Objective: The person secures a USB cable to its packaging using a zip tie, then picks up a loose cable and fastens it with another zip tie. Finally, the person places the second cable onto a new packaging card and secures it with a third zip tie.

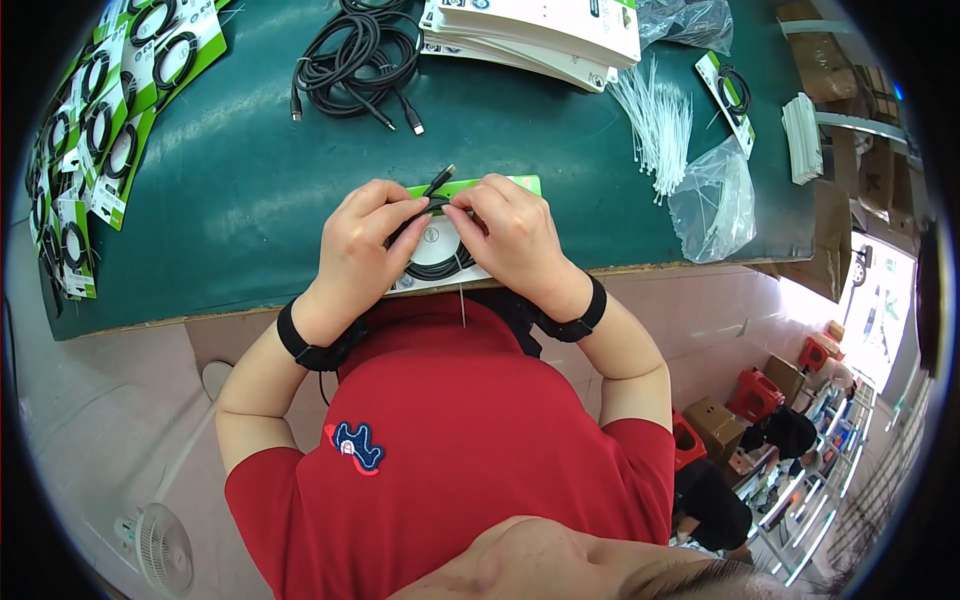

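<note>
A coiled black cable (440, 268) lies on a green and white card (520, 186) at the table's near edge. My left hand (368, 235) pinches the coil's upper left part, thumb against fingers. Opposite it, my right hand (515, 232) pinches the same coil at the upper right. One cable plug (439, 180) sticks up between the two hands. A thin white cable tie (461, 290) crosses the lower part of the coil, and its tail hangs past the table edge. My fingers partly hide the top of the coil.
Several carded cables (100, 130) pile up at the left. Loose black cables (360, 65) lie at the back, beside stacked cards (540, 35). White cable ties (655, 125), a clear plastic bag (715, 205) and one carded cable (733, 95) are at the right.
</note>
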`<act>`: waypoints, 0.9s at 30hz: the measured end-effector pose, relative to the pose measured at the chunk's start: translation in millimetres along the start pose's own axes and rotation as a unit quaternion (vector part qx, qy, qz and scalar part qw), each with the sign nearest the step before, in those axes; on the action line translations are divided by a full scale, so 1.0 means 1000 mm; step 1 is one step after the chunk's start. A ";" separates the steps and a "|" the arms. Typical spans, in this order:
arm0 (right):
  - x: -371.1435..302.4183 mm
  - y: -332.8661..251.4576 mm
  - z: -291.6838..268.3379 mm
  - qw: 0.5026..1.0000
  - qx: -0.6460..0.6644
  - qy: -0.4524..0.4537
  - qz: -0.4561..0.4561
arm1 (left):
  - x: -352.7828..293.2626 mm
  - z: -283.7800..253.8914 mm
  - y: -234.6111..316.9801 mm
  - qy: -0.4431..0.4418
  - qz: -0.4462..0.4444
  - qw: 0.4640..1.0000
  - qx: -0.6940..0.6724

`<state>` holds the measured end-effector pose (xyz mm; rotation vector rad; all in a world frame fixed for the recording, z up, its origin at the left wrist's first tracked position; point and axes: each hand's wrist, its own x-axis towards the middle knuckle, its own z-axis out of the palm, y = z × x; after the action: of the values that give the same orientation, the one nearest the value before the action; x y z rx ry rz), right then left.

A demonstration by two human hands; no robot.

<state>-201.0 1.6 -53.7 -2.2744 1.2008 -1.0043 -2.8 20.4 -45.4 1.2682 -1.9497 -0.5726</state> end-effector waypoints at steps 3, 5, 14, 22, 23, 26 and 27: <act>0.002 0.002 -0.005 1.000 0.012 -0.021 0.000 | 0.000 -0.001 0.000 -0.002 0.006 1.000 -0.003; 0.003 0.003 -0.008 0.999 0.018 -0.032 0.000 | 0.001 -0.004 0.002 0.002 0.014 1.000 0.002; 0.009 -0.009 -0.030 0.985 -0.031 -0.121 -0.116 | -0.003 -0.010 0.001 -0.002 0.030 1.000 0.004; 0.008 0.003 -0.044 0.946 -0.005 -0.291 -0.142 | 0.000 -0.007 -0.007 -0.018 0.054 0.998 -0.003; 0.010 0.004 -0.046 0.943 -0.004 -0.299 -0.144 | 0.000 -0.007 -0.007 -0.021 0.056 0.998 -0.005; 0.011 0.008 -0.046 0.944 0.011 -0.293 -0.150 | 0.000 -0.007 -0.007 -0.021 0.027 0.999 -0.014; 0.010 0.009 -0.045 0.948 0.026 -0.279 -0.153 | 0.001 -0.006 -0.006 -0.022 0.014 0.999 -0.020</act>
<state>-235.9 -12.3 -24.8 -2.5048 0.5921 -0.4135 5.4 17.4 -45.2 1.2123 -1.9789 -0.6275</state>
